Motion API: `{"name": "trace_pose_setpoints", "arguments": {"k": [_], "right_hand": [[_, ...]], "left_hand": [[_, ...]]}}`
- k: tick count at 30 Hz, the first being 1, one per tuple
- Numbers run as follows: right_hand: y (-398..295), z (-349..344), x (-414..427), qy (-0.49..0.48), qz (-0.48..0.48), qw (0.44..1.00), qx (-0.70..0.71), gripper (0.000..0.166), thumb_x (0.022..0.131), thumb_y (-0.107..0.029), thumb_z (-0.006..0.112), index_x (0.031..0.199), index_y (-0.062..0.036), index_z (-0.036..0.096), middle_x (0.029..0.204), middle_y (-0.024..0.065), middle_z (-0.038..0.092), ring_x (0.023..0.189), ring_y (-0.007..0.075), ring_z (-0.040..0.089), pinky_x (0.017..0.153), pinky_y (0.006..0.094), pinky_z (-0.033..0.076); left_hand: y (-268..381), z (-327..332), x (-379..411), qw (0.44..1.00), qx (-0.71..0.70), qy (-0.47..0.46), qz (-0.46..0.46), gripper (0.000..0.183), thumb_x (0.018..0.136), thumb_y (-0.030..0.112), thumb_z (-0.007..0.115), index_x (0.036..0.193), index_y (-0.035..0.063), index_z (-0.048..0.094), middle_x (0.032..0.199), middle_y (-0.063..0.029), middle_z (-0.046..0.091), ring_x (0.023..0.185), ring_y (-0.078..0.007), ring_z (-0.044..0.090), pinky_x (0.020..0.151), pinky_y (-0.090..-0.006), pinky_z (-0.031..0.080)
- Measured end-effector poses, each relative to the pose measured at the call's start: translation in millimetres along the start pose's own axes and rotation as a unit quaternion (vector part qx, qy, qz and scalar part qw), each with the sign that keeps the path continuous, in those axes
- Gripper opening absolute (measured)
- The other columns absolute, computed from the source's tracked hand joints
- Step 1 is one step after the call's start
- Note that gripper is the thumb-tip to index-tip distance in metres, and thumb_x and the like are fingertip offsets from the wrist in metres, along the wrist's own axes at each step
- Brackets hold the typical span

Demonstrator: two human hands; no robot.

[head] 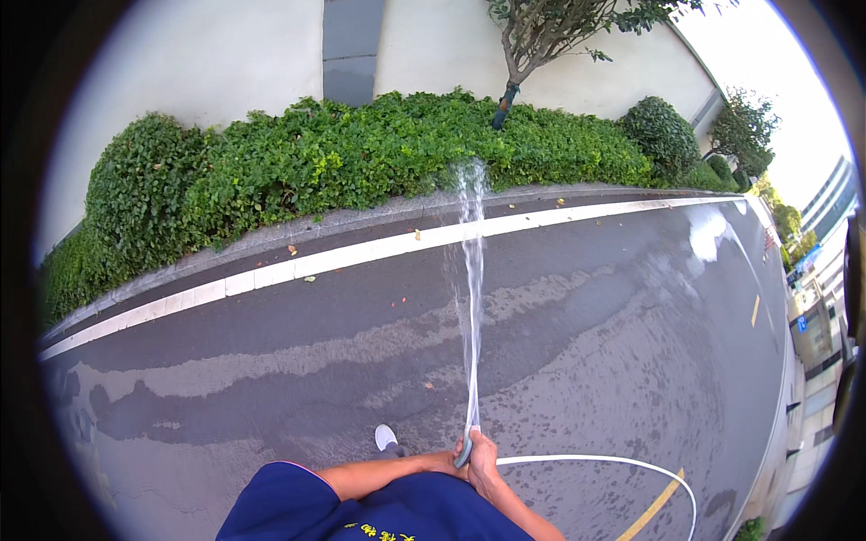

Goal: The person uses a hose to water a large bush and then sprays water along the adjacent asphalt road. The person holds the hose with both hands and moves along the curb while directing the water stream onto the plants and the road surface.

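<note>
Water sprays in a jet (473,291) from the grey end of a hose (464,446), straight ahead over the road into a green hedge (379,152). My right hand (483,452) is closed around the hose end near its mouth. Just left of it, my left hand (454,462) grips the same piece, partly hidden behind the hose end and the other hand. From my hands the white hose (595,458) runs to the right and curves down out of view.
Wet asphalt (379,338) lies before me, with a white painted line (304,266) and a stone kerb (379,211) along the hedge. A tree trunk (504,108) rises from the hedge before a pale wall (223,54). My shoe (385,436) shows at lower left.
</note>
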State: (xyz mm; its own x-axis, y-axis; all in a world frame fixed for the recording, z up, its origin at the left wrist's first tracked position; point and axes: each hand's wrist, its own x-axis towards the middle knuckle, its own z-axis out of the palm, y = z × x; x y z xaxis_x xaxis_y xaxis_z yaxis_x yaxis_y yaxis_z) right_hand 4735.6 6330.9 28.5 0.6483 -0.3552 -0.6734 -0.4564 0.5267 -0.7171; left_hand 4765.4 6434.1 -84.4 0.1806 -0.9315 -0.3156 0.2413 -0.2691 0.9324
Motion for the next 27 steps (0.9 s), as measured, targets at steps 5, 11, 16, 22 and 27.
{"name": "trace_pose_setpoints", "arguments": {"k": [5,11,16,22,27], "right_hand": [[62.0,-4.2,-51.9,-0.023,-0.014,1.000,0.005,0.034,0.099,-0.029,0.048,0.080,-0.0026,0.057,0.060,0.0070,0.054,0.050,0.0167,0.052,0.048,0.0302,0.043],[160.7,13.4,-118.3,-0.094,0.002,0.996,0.000,0.031,0.100,-0.025,0.046,0.084,-0.0001,0.057,0.061,0.0086,0.056,0.051,0.0171,0.053,0.049,0.0304,0.046],[215.9,37.1,-175.3,-0.120,0.022,0.992,-0.019,0.031,0.099,-0.025,0.048,0.081,-0.0011,0.058,0.062,0.0067,0.056,0.051,0.0161,0.053,0.050,0.0291,0.045],[262.3,73.5,-226.8,-0.144,0.014,0.988,-0.048,0.032,0.099,-0.025,0.048,0.080,-0.0012,0.057,0.062,0.0070,0.057,0.051,0.0163,0.053,0.050,0.0297,0.045],[299.8,135.6,-259.5,-0.159,0.002,0.985,-0.062,0.036,0.099,-0.030,0.049,0.079,-0.0027,0.058,0.061,0.0046,0.055,0.051,0.0137,0.051,0.049,0.0282,0.042]], "left_hand": [[-61.7,38.1,-37.2,0.997,0.027,-0.030,-0.069,0.052,0.074,0.048,0.078,0.101,0.0071,0.064,0.095,-0.0046,0.067,0.091,-0.0144,0.060,0.078,-0.0326,0.048],[-135.9,86.3,-138.6,0.988,0.054,0.010,-0.142,0.046,0.076,0.031,0.079,0.110,0.0052,0.061,0.106,-0.0062,0.065,0.106,-0.0164,0.057,0.089,-0.0335,0.045],[-135.7,128.5,-237.8,0.985,-0.002,0.059,-0.165,0.040,0.078,0.028,0.078,0.108,0.0052,0.062,0.103,-0.0064,0.065,0.103,-0.0157,0.058,0.086,-0.0331,0.047],[-143.6,137.9,-309.5,0.991,0.037,0.024,-0.124,0.032,0.083,0.028,0.075,0.101,0.0041,0.066,0.095,-0.0065,0.068,0.090,-0.0146,0.062,0.076,-0.0310,0.050],[-158.2,118.6,-385.2,0.997,0.008,0.028,-0.074,0.040,0.079,0.040,0.077,0.096,0.0053,0.066,0.094,-0.0074,0.066,0.090,-0.0146,0.060,0.076,-0.0333,0.047]]}}
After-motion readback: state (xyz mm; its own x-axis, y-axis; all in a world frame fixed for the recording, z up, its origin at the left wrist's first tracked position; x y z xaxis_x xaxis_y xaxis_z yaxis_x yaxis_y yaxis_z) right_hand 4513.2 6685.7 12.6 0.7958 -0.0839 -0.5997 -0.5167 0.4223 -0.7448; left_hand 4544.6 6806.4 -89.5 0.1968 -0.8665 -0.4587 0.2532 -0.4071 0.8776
